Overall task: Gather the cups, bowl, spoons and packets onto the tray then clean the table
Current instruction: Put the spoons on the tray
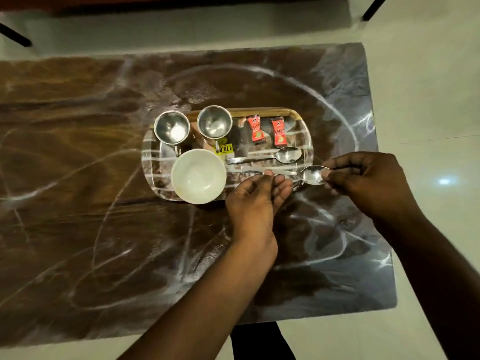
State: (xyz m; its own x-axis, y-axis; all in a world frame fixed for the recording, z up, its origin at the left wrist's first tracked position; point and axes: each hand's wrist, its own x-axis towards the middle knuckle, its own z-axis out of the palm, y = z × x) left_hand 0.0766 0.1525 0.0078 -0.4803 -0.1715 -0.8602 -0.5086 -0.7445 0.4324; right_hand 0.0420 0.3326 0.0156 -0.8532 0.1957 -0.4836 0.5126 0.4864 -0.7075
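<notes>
Counter (78, 216) runs off our left edge. Left forearm (207, 294) cut by the bottom edge, right forearm (428, 255) by the bottom-right corner. Left grip (255, 201) hides part of the handle of the near spoon (311, 175); pinching or only touching, we cannot tell. Right grip (368, 183) covers its tip. Packets (255, 128): print too small to read.

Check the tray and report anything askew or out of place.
Only the nearer spoon: the left hand and right hand hold it, its head jutting past the tray on the right, unlike the other spoon. A yellow price sticker shows beside the cups. White bowl and packets look tidy.
</notes>
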